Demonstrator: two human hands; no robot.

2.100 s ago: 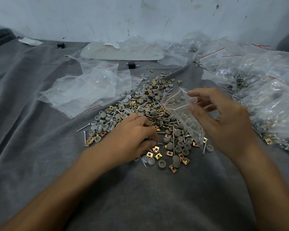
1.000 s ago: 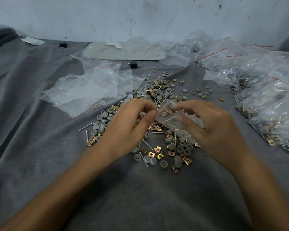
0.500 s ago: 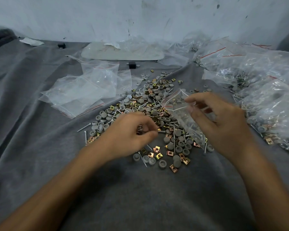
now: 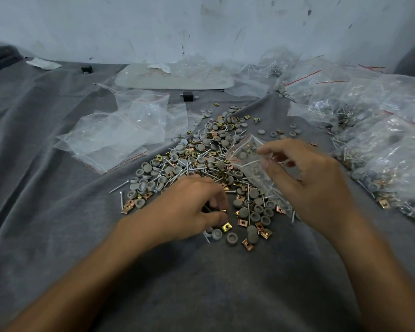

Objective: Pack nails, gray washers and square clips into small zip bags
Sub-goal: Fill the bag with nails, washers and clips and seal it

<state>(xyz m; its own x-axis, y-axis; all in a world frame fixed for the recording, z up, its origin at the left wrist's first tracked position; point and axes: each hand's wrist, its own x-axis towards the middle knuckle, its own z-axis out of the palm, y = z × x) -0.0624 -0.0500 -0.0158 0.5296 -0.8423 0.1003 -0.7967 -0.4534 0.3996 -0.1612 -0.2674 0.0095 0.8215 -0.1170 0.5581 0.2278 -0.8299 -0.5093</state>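
A loose pile of nails, gray washers and gold square clips [image 4: 201, 164] lies on the gray cloth [image 4: 201, 283] in the middle. My right hand [image 4: 307, 185] holds a small clear zip bag [image 4: 252, 161] by its mouth, tilted over the pile's right side, with some parts inside. My left hand [image 4: 189, 212] rests on the near edge of the pile, fingers pinched on a small clip [image 4: 222, 210] and what looks like a nail. More clips [image 4: 227, 226] and washers [image 4: 231, 238] lie just beside its fingertips.
Empty zip bags [image 4: 120, 135] lie flat to the left of the pile. Filled bags [image 4: 381, 152] are heaped along the right. A pale flat board [image 4: 173, 77] and a small black block [image 4: 187, 95] sit near the white wall behind.
My left hand left the bag's mouth and dropped back to the near edge of the pile, pinching parts there. My right hand lifted the bag back up and to the right.
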